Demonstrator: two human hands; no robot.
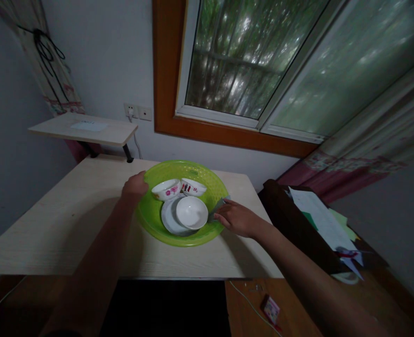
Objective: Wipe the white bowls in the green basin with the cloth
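A round green basket (pixel 189 241) is on the pale wooden table. Inside it are two flower-patterned bowls, the left one (pixel 167 190) and the right one (pixel 193 187), both tilted. Nearer the front, a plain white bowl (pixel 192 213) rests partly over a white plate (pixel 170 217). My left hand (pixel 135 185) is closed on the basket's left rim. At the right rim, my right hand (pixel 235 216) is closed on a greyish cloth (pixel 218 208) that hangs into the basket.
A small raised shelf (pixel 87 127) stands at the table's back left. Behind the table (pixel 52 224) are a wall socket (pixel 131 110) and a window. On the right, a dark brown piece of furniture (pixel 298 229) holds papers (pixel 321 222). A pink box (pixel 271 309) lies on the floor.
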